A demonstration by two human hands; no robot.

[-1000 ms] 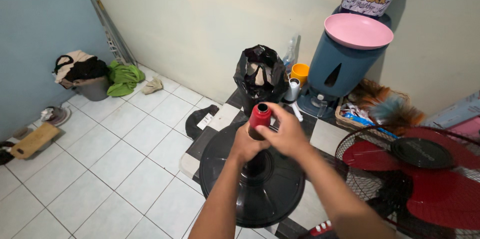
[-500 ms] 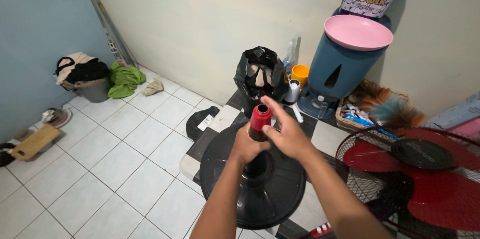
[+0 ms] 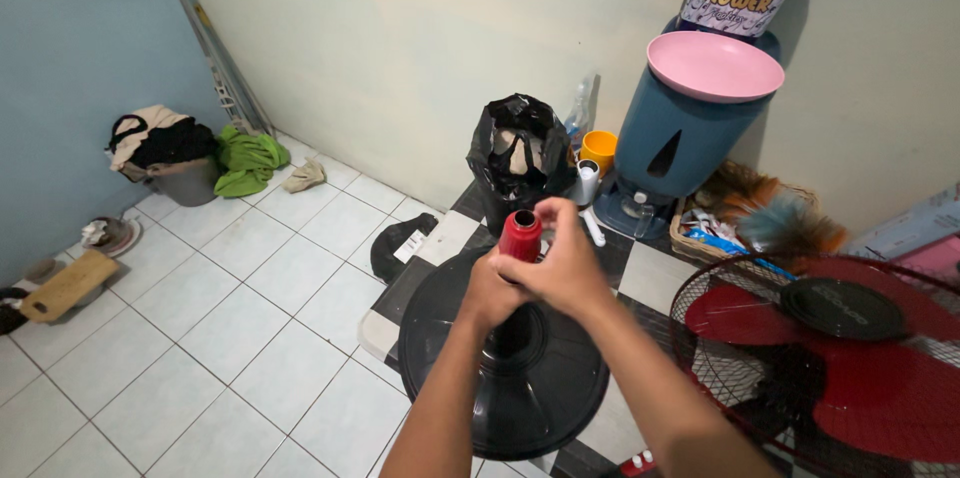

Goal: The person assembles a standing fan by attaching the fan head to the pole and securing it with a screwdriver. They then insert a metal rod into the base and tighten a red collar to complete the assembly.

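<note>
Two bare forearms reach in from the bottom edge, meeting over a round black fan base that lies flat on the tiled floor. This base is the landmark for everything else.

Straight above the middle of the base stands a short pole with a red collar at its top. The left hand is clenched around the pole just under the collar. The right hand wraps the collar from the right side, fingers curled over its top, grasping it.

Right of the base lies a red fan blade behind a wire grille, with a round black cap at its centre.

Just left of the base, a small black cover rests on the floor.

Behind the base stands a black bag, open and stuffed full. Right of the bag are an orange cup and a blue dispenser with a pink plate on top. A basket with a feather duster sits right of the dispenser.

Far left of the base, against the blue wall, are a grey bin heaped with clothes and a green cloth.
</note>
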